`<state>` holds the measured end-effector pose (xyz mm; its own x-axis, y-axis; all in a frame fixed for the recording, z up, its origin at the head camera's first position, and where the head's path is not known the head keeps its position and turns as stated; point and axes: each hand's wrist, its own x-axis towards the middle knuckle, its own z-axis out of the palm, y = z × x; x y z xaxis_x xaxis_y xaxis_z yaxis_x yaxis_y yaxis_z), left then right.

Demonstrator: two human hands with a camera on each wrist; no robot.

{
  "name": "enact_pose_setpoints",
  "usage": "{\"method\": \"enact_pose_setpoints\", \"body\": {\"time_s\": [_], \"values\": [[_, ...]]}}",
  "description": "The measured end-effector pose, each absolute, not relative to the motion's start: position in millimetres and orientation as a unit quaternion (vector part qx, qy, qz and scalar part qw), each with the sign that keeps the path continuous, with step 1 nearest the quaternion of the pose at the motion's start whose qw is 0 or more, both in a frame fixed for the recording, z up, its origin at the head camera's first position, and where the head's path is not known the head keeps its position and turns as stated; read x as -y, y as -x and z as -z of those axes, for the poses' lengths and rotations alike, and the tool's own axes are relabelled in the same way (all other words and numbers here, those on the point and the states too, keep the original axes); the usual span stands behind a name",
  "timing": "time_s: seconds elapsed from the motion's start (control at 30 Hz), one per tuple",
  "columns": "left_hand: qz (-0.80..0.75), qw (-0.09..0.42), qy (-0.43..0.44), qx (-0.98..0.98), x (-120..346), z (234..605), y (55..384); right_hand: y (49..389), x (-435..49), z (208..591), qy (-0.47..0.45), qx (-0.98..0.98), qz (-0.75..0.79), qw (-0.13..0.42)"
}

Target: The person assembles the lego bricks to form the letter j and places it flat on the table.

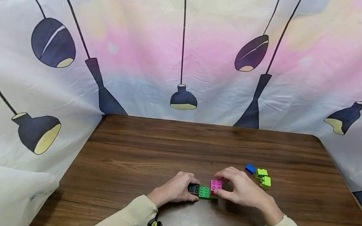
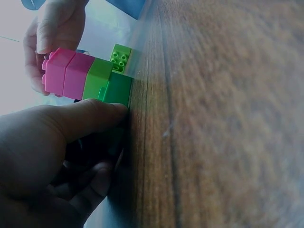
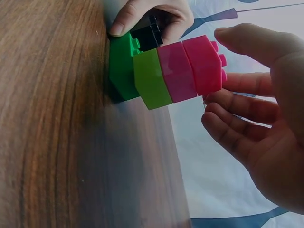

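Note:
A small tower of toy building bricks stands on the table. Its dark green base brick [image 3: 122, 71] carries a lime brick [image 3: 152, 80], then a pink brick [image 3: 176, 72] and a brighter pink brick [image 3: 203, 65] on top. Beside the tower, a black brick [image 1: 194, 188] sits at the left end of the green base. My left hand [image 1: 176, 188] grips this end between thumb and fingers, its thumb tip against the green side. Around the top pink brick, my right hand [image 1: 243, 188] has its fingers loosely spread; the thumb is slightly apart from the brick.
Beyond my right hand lie a blue brick [image 1: 250, 168] and two lime bricks, one farther back [image 1: 261, 174] and one nearer [image 1: 266, 182]. The brown wooden table [image 1: 162, 141] ends at a printed fabric backdrop [image 1: 155, 46].

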<state>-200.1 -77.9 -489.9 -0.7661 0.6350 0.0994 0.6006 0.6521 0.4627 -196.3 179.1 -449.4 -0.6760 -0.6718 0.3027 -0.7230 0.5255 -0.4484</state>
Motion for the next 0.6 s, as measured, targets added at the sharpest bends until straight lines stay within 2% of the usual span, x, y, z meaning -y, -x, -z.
{"method": "enact_pose_setpoints", "body": {"time_s": [0.37, 0.6], "values": [[-0.238, 0.038, -0.337, -0.910, 78, 490, 201, 201, -189, 444, -0.369, 0.883, -0.286, 0.048], [-0.238, 0.042, -0.332, -0.912, 78, 490, 200, 205, -194, 442, -0.351, 0.882, -0.303, 0.081]]}}
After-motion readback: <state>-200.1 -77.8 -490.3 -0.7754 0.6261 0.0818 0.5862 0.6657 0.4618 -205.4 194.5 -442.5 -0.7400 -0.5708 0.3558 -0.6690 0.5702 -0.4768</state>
